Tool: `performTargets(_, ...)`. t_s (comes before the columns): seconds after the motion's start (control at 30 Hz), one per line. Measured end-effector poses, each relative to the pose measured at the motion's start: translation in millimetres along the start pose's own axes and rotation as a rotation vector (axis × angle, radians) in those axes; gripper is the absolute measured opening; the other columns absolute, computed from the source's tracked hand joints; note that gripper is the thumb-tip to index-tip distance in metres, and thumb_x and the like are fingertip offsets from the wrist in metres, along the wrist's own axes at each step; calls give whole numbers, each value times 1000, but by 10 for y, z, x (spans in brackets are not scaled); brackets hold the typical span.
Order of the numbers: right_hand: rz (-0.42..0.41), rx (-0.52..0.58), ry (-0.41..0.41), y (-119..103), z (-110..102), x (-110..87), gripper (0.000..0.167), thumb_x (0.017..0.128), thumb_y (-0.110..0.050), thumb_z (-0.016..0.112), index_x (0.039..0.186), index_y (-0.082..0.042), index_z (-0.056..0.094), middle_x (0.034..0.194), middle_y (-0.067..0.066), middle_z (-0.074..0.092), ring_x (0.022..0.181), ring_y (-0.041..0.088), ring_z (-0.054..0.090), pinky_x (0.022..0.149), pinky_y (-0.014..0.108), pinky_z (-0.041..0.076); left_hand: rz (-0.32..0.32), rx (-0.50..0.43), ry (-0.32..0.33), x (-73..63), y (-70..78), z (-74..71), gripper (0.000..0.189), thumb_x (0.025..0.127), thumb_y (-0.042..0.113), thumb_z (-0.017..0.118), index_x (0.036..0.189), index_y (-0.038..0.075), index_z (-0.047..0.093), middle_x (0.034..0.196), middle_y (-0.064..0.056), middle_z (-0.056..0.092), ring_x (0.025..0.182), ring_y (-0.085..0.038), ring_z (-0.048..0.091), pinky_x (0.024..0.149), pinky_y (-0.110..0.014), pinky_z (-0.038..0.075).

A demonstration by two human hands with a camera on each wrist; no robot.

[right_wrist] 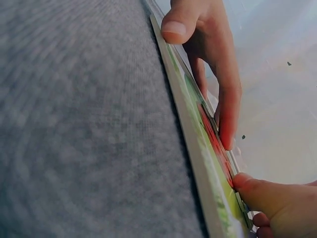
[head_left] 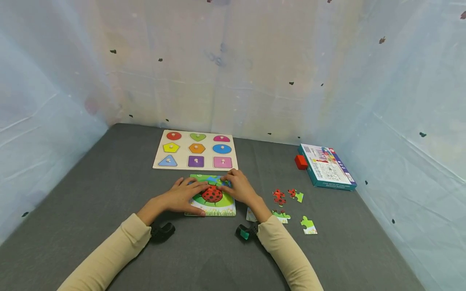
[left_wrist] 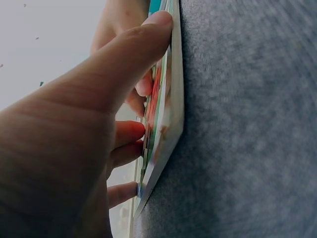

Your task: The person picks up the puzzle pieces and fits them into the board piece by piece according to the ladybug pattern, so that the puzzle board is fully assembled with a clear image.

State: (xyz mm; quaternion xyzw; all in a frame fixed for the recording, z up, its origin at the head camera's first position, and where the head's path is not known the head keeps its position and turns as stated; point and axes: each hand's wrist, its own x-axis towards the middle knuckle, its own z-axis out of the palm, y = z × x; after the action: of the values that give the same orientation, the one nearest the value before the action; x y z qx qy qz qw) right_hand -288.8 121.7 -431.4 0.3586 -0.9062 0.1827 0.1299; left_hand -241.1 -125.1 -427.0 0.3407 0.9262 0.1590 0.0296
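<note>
Both hands are on the ladybird puzzle board [head_left: 218, 211], and it lies flat on the dark grey cloth [head_left: 189, 258], in front of the person. The left hand [head_left: 181, 197] spreads wide over its left side, fingers stretched out across the picture, thumb down on the near edge, gripping nothing. Over to the right hand [head_left: 240, 188], which works the far right part: half-open, loosely bent, thumb set apart from the fingers and touching the picture near the red ladybird! Just beyond sits the wooden shape board [head_left: 184, 149], nine knobbed shapes in three rows. Out to the right, loose pieces: a red spotted piece [head_left: 279, 200], a red-and-green piece [head_left: 299, 197] beside it, a green-and-white piece [head_left: 282, 218] nearer, and a green corner piece [head_left: 309, 227] farther right; another pale piece [head_left: 250, 215] is partly hidden by the right forearm. Farther back, a red block [head_left: 301, 162] stands against the teal-sided box [head_left: 329, 167]. Black bands [head_left: 162, 233] circle both wrists, below beige sleeves [head_left: 109, 252].
</note>
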Motion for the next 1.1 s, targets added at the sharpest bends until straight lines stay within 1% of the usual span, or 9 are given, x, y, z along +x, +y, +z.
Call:
performTargets(0.1,-17,10,-34,17,-20,3,36,85,-30,69,109,-3,68,103,8,56,93,22,51,81,36,44,4,10,1,-6,-2,-8,91,74,69,59,145,18,35,148,-4,34,134,-35,25,103,-66,13)
performTargets(0.23,-36,50,-109,54,-82,-14,45,85,-32,69,119,-3,63,109,8,56,100,22,51,86,37,44,3,14,-6,-11,-4,-20,92,74,70,59,146,17,34,148,-4,35,133,-34,27,103,-65,13)
performTargets(0.3,-49,73,-145,83,-111,-34,49,85,-32,69,123,-4,61,113,8,56,103,22,51,88,38,43,6,18,-6,-14,-5,-24,93,74,71,58,145,16,35,147,-6,35,133,-35,29,103,-65,14)
performTargets(0.4,-77,102,-173,123,-140,-61,49,85,-30,69,126,-4,59,117,10,55,107,23,51,91,40,43,-16,18,-14,-22,-14,-27,96,73,72,58,145,14,35,148,-10,33,134,-34,28,105,-62,14)
performTargets(0.53,-112,117,-172,157,-147,-80,46,86,-28,68,124,-4,59,119,11,54,110,24,51,93,40,42,-36,-6,-15,-37,-37,-37,100,71,72,61,143,7,36,147,-13,32,135,-32,28,108,-58,15)
performTargets(0.67,-117,129,-162,163,-144,-89,44,87,-26,68,123,-2,60,120,13,53,112,26,49,94,41,41,-21,-44,-20,-47,-55,-68,100,70,69,65,141,3,38,145,-15,34,134,-31,30,108,-57,16)
performTargets(0.8,-103,131,-163,171,-131,-93,43,87,-24,67,122,-2,59,122,15,51,114,28,47,96,43,40,-6,-64,-38,-53,-59,-103,98,71,66,67,141,3,39,144,-15,35,133,-31,32,108,-57,17)
performTargets(0.97,-80,135,-170,180,-121,-95,41,88,-25,66,122,-4,59,126,15,48,118,29,43,98,45,36,5,-57,-51,-60,-57,-121,98,71,66,66,141,4,39,144,-16,34,132,-33,32,107,-57,18)
performTargets(1.1,-77,128,-165,171,-126,-97,40,88,-27,65,122,-5,58,127,14,48,119,30,41,99,47,34,0,-40,-49,-73,-66,-133,99,71,68,64,143,6,38,144,-18,31,130,-36,32,105,-56,24)
